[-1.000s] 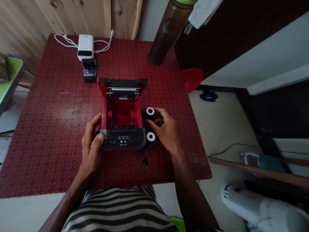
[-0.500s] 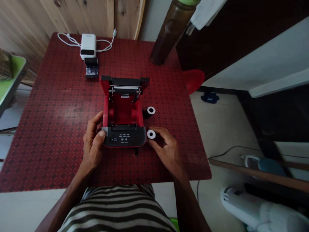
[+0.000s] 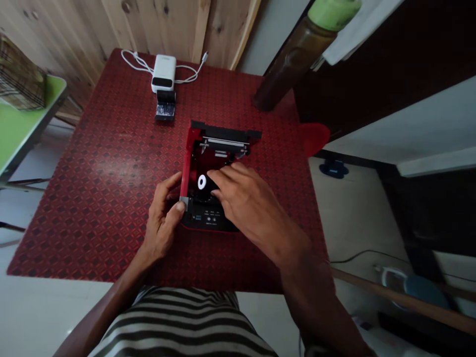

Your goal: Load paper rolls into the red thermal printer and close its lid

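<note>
A red and black printer (image 3: 203,216) sits on the table with its lid (image 3: 225,139) raised at the back. My left hand (image 3: 163,214) grips its left front corner, the thumb on top of the edge and the fingers along the side. My right hand (image 3: 247,201) reaches over the printer from the right, its fingers closed on a small black roll (image 3: 202,182) with a white ring-shaped end. That roll is inside or just above the red bay, its end pointing left. Whether it touches the bay floor I cannot tell. My right hand covers the printer's right side.
The table (image 3: 111,163) has a dark red patterned top. Toward the back lie a white power bank (image 3: 164,69) with a white cable (image 3: 191,74) and a black strip (image 3: 165,106). A tall brown bottle (image 3: 290,64) with a green lid stands at the back right.
My right hand has brought the black roll from the table right of the printer over into its bay. My left hand stays on the printer's corner. The camera view has shifted.
</note>
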Action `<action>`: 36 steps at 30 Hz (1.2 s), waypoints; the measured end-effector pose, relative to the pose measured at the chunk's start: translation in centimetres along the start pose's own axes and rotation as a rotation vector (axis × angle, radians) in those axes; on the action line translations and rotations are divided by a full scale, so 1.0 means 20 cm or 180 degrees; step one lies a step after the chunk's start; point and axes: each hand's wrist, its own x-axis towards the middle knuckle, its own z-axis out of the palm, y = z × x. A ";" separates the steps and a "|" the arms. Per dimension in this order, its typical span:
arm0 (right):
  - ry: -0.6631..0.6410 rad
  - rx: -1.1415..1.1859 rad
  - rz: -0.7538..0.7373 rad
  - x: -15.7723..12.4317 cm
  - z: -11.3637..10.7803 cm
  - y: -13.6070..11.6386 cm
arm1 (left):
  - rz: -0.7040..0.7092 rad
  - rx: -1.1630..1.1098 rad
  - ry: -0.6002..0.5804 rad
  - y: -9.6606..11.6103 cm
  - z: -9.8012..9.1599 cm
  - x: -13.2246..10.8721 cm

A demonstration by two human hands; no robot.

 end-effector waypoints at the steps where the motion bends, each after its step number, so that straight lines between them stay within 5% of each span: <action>1: -0.0056 -0.0115 0.0003 0.02 0.02 -0.01 | -0.0011 -0.0021 -0.0015 0.00 0.00 0.00; 5: -0.0266 -0.0270 0.0069 0.09 0.04 -0.02 | 0.0029 -0.0052 -0.0023 0.00 0.00 0.00; 12: -0.1270 -0.0064 0.0351 0.20 0.02 0.01 | -0.0132 -0.0169 -0.0077 0.00 0.00 -0.01; 20: -0.0293 0.1043 -0.0449 0.03 -0.03 0.08 | -0.0134 -0.0179 -0.0041 -0.01 0.00 -0.01; 25: 0.0252 0.1084 -0.0688 -0.05 -0.03 0.07 | -0.0290 -0.0414 0.0130 0.03 -0.01 0.02; 29: 0.0825 0.1027 -0.0524 -0.09 0.01 0.04 | 0.0192 -0.0138 0.0520 0.13 0.00 0.20; 33: 0.1300 0.0585 -0.0378 -0.15 0.03 -0.02 | 0.0604 0.0051 0.0344 0.24 0.03 0.43; 36: 0.1538 0.0213 -0.0317 -0.22 0.05 -0.05 | 0.0535 0.0138 0.0384 0.28 0.05 0.47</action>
